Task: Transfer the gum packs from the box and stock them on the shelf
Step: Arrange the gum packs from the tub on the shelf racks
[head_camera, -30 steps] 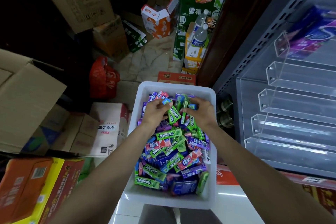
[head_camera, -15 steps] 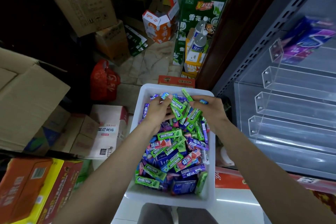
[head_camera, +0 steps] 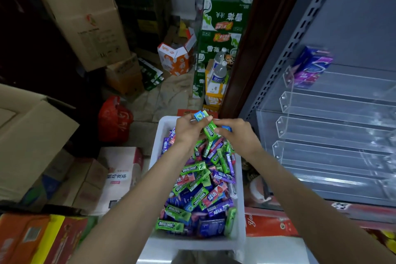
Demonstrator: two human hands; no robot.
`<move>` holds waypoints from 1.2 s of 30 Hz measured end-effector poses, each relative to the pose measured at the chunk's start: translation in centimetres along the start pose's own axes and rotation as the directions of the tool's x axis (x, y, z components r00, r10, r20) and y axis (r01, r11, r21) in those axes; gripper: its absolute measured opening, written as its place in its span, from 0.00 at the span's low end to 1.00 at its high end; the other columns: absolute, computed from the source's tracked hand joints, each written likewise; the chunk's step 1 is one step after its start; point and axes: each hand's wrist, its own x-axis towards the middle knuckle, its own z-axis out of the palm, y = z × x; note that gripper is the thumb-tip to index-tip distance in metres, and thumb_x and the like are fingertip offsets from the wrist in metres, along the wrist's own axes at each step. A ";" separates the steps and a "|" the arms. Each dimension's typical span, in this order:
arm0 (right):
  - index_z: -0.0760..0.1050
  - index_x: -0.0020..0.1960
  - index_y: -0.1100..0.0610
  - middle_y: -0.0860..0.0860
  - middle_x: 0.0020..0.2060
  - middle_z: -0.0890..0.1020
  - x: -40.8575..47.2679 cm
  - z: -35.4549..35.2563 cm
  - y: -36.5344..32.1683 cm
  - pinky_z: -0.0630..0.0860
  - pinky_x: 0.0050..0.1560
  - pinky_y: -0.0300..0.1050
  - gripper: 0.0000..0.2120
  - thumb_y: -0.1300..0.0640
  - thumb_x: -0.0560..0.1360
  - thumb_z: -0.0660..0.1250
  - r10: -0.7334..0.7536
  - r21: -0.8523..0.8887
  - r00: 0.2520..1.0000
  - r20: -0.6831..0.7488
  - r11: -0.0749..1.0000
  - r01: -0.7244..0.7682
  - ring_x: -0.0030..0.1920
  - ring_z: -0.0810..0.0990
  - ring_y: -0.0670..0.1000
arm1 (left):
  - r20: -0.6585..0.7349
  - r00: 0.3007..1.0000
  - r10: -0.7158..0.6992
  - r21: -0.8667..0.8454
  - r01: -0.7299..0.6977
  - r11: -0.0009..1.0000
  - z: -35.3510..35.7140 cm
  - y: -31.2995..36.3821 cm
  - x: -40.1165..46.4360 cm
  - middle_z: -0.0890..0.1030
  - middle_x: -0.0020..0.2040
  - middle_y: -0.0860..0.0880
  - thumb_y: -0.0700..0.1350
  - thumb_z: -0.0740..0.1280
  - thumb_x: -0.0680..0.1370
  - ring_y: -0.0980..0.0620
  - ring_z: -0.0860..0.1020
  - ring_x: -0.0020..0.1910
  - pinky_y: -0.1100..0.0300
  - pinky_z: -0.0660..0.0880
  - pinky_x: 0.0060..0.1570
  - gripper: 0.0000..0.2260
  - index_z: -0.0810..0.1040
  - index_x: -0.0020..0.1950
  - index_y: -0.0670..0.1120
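- Head view: white box [head_camera: 240, 216] in front of the person, heaped with gum packs [head_camera: 199, 190] in green, purple, blue and red wrappers.
- Green wrappers read "DOUBLEMINT"; the one at the near left edge [head_camera: 169, 225] is the clearest. Purple and red wrappers carry white Chinese characters.
- Left hand [head_camera: 188, 129] is above the far end of the box, fingers curled around a few packs; a blue pack end [head_camera: 198, 116] pokes out above the fingertips.
- Right hand [head_camera: 237, 135] is just beside it, fingers bent onto a green pack [head_camera: 210, 130] that spans between both hands; a blue pack [head_camera: 226, 128] shows under its fingers.
- Shelf [head_camera: 334, 133] at right: rows of clear plastic dividers; one purple-and-blue packet [head_camera: 310, 68] stands in the top row, its print too blurred to read.
- Left of the box, a white carton [head_camera: 120, 175] with Chinese lettering; green cartons [head_camera: 222, 19] are stacked beyond, with water bottles [head_camera: 219, 70] in front of them.
- Red bag [head_camera: 113, 119] on the floor, well apart from the box.
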 end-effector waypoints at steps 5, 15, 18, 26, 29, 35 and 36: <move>0.75 0.64 0.56 0.46 0.52 0.80 -1.9 -2.4 0.8 0.67 0.43 0.23 0.15 0.54 0.79 0.62 0.045 0.042 0.999 -0.024 0.998 -0.044 0.48 0.74 0.39 | 0.046 0.998 0.052 0.006 -0.053 0.999 0.8 0.9 -1.9 0.82 0.37 0.48 0.39 0.70 0.75 0.56 0.81 0.32 0.65 0.79 0.33 0.03 0.77 0.46 0.42; 0.78 0.46 0.59 0.54 0.39 0.84 -8.9 -9.6 6.9 0.75 0.45 0.45 0.08 0.60 0.78 0.61 0.332 0.656 0.942 -0.048 0.722 -0.221 0.40 0.81 0.51 | 0.063 0.997 0.048 0.023 -0.050 0.998 6.6 -1.5 -7.3 0.82 0.39 0.46 0.38 0.69 0.76 0.57 0.81 0.32 0.66 0.78 0.32 0.04 0.77 0.50 0.40; 0.78 0.48 0.65 0.58 0.43 0.81 -11.2 -11.6 9.0 0.79 0.44 0.39 0.08 0.62 0.78 0.61 0.323 0.698 0.946 -0.021 0.682 -0.217 0.43 0.80 0.50 | 0.045 0.998 0.037 0.039 -0.038 0.999 8.5 -3.0 -8.9 0.82 0.39 0.46 0.39 0.69 0.75 0.55 0.81 0.35 0.63 0.80 0.35 0.04 0.78 0.48 0.40; 0.80 0.47 0.55 0.55 0.44 0.81 -14.4 -12.9 14.6 0.78 0.44 0.42 0.14 0.73 0.72 0.66 0.259 0.501 0.966 0.012 0.835 -0.230 0.38 0.78 0.48 | -0.019 0.999 0.038 0.032 -0.037 0.999 12.1 -6.1 -12.3 0.83 0.40 0.47 0.39 0.69 0.75 0.56 0.82 0.36 0.63 0.80 0.36 0.05 0.78 0.51 0.41; 0.81 0.46 0.54 0.50 0.38 0.81 -14.9 -12.1 15.8 0.73 0.32 0.36 0.10 0.68 0.71 0.71 0.193 0.265 0.979 -0.072 0.949 -0.168 0.29 0.77 0.45 | -0.073 0.997 0.031 0.039 -0.028 0.999 12.5 -7.3 -13.2 0.83 0.43 0.45 0.40 0.69 0.75 0.51 0.82 0.42 0.60 0.81 0.42 0.06 0.78 0.51 0.42; 0.81 0.50 0.61 0.54 0.49 0.83 -14.9 -10.1 16.1 0.68 0.48 0.23 0.09 0.69 0.72 0.69 0.032 0.038 0.999 -0.032 0.999 -0.031 0.46 0.76 0.44 | -0.133 0.991 -0.007 0.031 0.011 0.999 12.2 -8.1 -14.5 0.83 0.46 0.43 0.41 0.69 0.75 0.48 0.83 0.47 0.59 0.81 0.44 0.10 0.78 0.55 0.40; 0.81 0.51 0.61 0.55 0.50 0.83 -14.8 -9.8 16.0 0.70 0.51 0.27 0.09 0.69 0.72 0.68 0.021 0.015 1.000 -0.015 1.000 -0.021 0.47 0.76 0.46 | -0.137 0.990 -0.005 0.020 0.008 1.000 12.0 -8.0 -14.6 0.84 0.44 0.45 0.40 0.69 0.75 0.50 0.83 0.45 0.61 0.81 0.41 0.09 0.78 0.54 0.41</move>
